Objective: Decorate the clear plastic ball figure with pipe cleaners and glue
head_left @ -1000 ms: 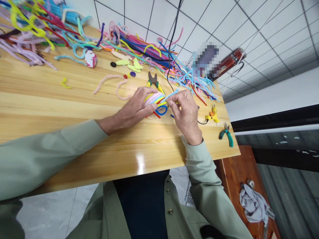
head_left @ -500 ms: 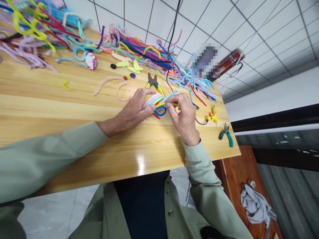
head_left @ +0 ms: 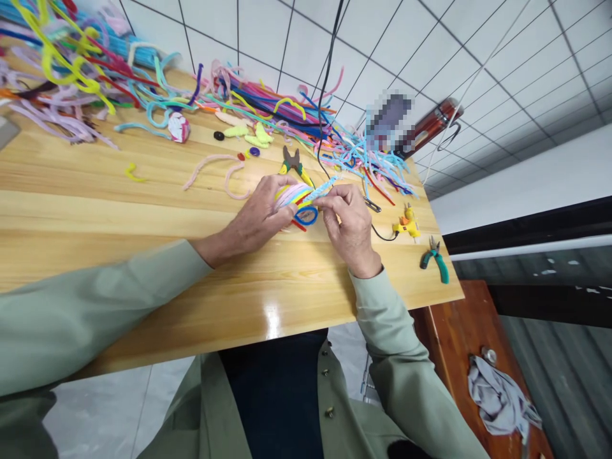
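My left hand (head_left: 255, 213) is closed around a small striped craft piece (head_left: 293, 192) wound from pink, yellow and blue pipe cleaners. A blue loop (head_left: 315, 215) and a red end hang from its lower side, and a light blue strip (head_left: 322, 189) sticks out to the upper right. Thumb and forefinger of my right hand (head_left: 351, 226) pinch together at the right side of the piece, on the end of a yellow pipe cleaner, mostly hidden by the fingers. Just behind the piece lie yellow-and-green pliers (head_left: 292, 160) with their jaws pointing away.
Heaps of loose pipe cleaners (head_left: 268, 102) line the wall. A wrapped lollipop-like ball (head_left: 178, 127), pale curled pieces (head_left: 258, 135) and pink strands (head_left: 205, 167) lie nearer. To the right are a yellow glue gun (head_left: 406, 223), green pliers (head_left: 436, 260), a black cord (head_left: 327, 76) and a red flask (head_left: 430, 127).
My right hand has shifted slightly left and down, and less of the yellow pipe cleaner shows beyond its fingers. My left hand keeps its hold. The view has moved a little.
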The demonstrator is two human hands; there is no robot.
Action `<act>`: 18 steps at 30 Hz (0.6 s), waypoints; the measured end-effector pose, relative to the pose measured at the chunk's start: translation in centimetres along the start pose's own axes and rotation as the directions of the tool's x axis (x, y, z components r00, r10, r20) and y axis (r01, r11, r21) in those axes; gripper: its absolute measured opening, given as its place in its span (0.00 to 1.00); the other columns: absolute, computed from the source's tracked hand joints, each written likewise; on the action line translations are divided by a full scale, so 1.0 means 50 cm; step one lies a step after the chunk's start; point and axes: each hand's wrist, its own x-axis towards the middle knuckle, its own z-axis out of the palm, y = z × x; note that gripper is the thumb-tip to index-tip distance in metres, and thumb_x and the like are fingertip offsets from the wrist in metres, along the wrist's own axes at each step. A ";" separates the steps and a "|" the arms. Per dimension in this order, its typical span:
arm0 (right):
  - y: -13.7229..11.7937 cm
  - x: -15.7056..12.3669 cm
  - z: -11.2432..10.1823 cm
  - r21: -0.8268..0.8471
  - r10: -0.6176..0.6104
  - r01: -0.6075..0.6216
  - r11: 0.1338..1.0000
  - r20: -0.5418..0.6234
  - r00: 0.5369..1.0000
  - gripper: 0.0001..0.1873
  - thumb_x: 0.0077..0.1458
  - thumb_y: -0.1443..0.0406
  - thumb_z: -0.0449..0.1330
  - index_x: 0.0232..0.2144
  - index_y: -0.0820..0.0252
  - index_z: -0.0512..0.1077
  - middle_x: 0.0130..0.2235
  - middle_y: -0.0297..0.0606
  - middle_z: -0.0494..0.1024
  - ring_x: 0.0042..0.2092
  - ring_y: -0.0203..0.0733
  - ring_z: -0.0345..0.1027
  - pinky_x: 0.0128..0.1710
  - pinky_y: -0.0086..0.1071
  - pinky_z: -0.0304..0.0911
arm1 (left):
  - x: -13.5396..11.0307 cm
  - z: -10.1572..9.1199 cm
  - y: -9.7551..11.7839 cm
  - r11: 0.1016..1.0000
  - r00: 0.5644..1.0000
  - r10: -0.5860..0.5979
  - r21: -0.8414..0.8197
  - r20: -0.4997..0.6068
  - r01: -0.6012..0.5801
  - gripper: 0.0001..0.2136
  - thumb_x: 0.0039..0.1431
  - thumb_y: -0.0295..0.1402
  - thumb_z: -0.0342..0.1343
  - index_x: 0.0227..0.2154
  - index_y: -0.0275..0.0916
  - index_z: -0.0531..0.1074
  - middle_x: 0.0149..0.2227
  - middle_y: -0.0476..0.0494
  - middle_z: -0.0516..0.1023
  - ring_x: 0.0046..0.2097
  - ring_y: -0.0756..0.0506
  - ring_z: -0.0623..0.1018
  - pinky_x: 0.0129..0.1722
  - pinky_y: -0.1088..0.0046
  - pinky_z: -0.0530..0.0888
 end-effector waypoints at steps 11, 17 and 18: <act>0.001 -0.007 0.009 0.029 -0.024 0.024 0.999 0.004 1.000 0.15 0.77 0.70 0.56 0.49 0.53 0.83 0.44 0.42 0.80 0.48 0.44 0.77 0.46 0.42 0.77 | -0.003 0.002 -0.003 0.999 1.000 -0.003 -0.037 -0.007 0.002 0.21 0.74 0.44 0.53 0.64 0.42 0.66 0.64 0.33 0.76 0.68 0.32 0.75 0.71 0.48 0.72; 0.005 -0.009 0.011 0.043 -0.032 0.032 0.999 0.003 0.999 0.16 0.76 0.71 0.55 0.50 0.54 0.83 0.45 0.43 0.81 0.48 0.44 0.78 0.48 0.42 0.77 | -0.005 0.001 -0.013 0.997 1.000 -0.018 -0.072 0.011 0.019 0.22 0.76 0.50 0.53 0.64 0.46 0.66 0.65 0.34 0.75 0.68 0.32 0.74 0.72 0.45 0.71; 0.005 -0.009 0.011 0.038 -0.032 0.032 0.999 0.002 0.999 0.16 0.76 0.71 0.55 0.50 0.53 0.82 0.45 0.42 0.81 0.48 0.44 0.78 0.47 0.42 0.77 | -0.005 0.000 -0.013 0.996 1.000 -0.026 -0.080 0.018 0.027 0.22 0.76 0.50 0.53 0.64 0.46 0.66 0.65 0.34 0.75 0.68 0.32 0.74 0.72 0.44 0.71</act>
